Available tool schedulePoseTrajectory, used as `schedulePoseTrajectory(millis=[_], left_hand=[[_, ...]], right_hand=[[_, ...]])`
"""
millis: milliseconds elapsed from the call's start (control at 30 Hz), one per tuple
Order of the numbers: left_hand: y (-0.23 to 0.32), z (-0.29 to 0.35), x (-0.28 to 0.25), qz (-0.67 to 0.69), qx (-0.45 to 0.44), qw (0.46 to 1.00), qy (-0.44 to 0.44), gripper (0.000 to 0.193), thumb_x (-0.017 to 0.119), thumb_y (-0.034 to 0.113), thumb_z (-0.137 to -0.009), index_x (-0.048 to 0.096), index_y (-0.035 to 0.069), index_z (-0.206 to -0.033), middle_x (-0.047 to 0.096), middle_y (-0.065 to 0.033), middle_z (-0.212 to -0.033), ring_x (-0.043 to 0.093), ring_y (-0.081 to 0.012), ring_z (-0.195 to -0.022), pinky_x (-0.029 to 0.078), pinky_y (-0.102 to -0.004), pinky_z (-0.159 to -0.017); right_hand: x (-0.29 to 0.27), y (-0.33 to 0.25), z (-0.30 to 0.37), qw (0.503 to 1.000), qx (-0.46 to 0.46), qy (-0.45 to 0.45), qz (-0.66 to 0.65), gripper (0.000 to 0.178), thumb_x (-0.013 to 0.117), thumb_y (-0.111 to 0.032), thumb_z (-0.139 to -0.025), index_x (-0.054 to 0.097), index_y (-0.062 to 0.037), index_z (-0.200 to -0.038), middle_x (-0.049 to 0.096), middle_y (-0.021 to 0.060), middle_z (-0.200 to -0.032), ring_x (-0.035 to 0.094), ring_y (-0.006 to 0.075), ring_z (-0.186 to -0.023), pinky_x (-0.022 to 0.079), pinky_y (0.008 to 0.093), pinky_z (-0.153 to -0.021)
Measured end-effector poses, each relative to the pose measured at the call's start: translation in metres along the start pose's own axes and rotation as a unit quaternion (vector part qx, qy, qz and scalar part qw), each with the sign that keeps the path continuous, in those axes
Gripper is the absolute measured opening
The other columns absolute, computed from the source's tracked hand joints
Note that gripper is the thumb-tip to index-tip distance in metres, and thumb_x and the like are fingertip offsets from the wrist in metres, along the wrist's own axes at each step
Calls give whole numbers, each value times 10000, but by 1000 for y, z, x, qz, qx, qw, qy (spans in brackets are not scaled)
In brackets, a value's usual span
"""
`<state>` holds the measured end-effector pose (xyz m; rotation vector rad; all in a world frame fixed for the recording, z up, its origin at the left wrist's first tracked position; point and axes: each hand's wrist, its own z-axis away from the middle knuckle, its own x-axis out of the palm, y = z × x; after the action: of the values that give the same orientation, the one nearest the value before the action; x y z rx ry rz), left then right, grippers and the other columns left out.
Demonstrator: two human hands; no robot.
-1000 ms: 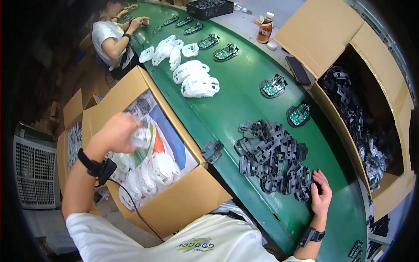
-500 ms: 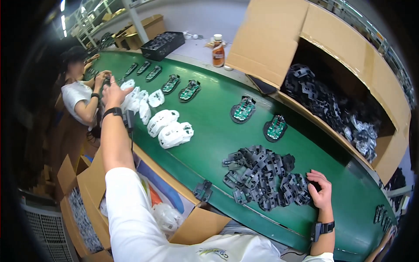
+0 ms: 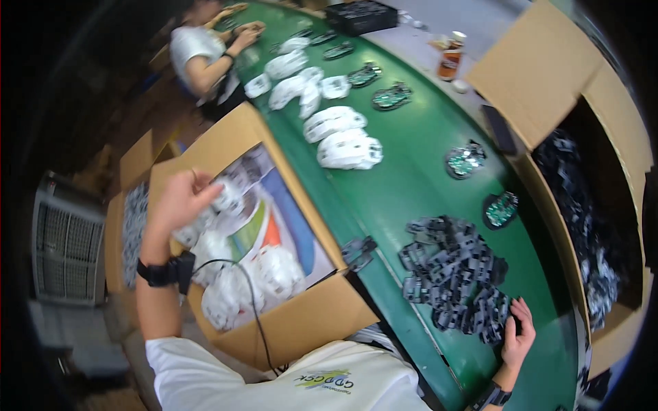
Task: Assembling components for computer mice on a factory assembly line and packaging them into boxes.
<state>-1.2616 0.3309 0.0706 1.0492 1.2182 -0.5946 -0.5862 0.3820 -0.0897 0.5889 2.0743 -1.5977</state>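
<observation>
My left hand (image 3: pixel 179 198) is over the open cardboard box (image 3: pixel 321 320) beside the belt, thumb and fingers apart. Slightly blurred, it is close to a white plastic shell (image 3: pixel 230 196), and I see nothing gripped. More white shells in clear bags (image 3: pixel 277 268) lie in that box. On the green belt, my right hand (image 3: pixel 519 335) rests with loosely stretched fingers at the edge of a heap of black plastic parts (image 3: pixel 452 274). Its fingertips are beside the nearest parts; whether they touch is unclear. One black part (image 3: pixel 358 252) sits apart at the belt's near edge.
White shells (image 3: pixel 349 149) and black bases with green circuit boards (image 3: pixel 465 160) are spread along the green belt (image 3: pixel 411 185). A large carton (image 3: pixel 531 75) of black parts stands at right, near a brown bottle (image 3: pixel 450 56). Another person (image 3: pixel 199 58) works at the far left.
My left hand has come back from the far end of the belt to above the box of white shells. The view has swung left; my right hand stays by the black heap.
</observation>
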Motion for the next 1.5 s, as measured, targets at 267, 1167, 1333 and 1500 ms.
schedulePoseTrajectory(millis=[267, 1167, 1333, 1500], left_hand=[[-51, 32, 77, -100, -160, 980, 66, 914, 735, 668, -803, 644, -132, -1235, 738, -278, -1024, 719, -400, -1025, 555, -422, -894], [154, -48, 116, -99, 558, 819, 92, 715, 698, 72, -777, 583, 296, -1447, 495, -170, -1478, 475, -414, -1349, 477, -512, -1068], [155, -126, 159, -238, 468, 848, 77, 656, 618, 77, -824, 590, 324, -1431, 452, -152, -1546, 422, -441, -1407, 443, -581, -1080], [132, -206, 136, -334, 334, 881, 30, 746, 637, 87, -887, 452, 408, -1534, 259, -135, -1683, 228, -451, -1542, 341, -676, -1156]], right_hand=[[-3, 11, 5, 999, -8, -20, -31, 238, 626, -64, -918, 687, 75, -1102, 689, 234, -1273, 545, 415, -1352, 375, 505, -1158], [-3, -1, 2, 1000, 7, 5, -24, 232, 686, -96, -876, 723, 51, -1051, 732, 185, -1200, 600, 378, -1298, 421, 489, -1129], [-5, -2, 2, 999, 20, -7, -29, 239, 668, -74, -893, 718, 51, -1091, 717, 190, -1222, 576, 369, -1318, 401, 481, -1142], [-5, -2, 0, 999, 20, -8, -28, 244, 671, -67, -890, 716, 51, -1099, 720, 189, -1219, 583, 367, -1310, 405, 470, -1138]])
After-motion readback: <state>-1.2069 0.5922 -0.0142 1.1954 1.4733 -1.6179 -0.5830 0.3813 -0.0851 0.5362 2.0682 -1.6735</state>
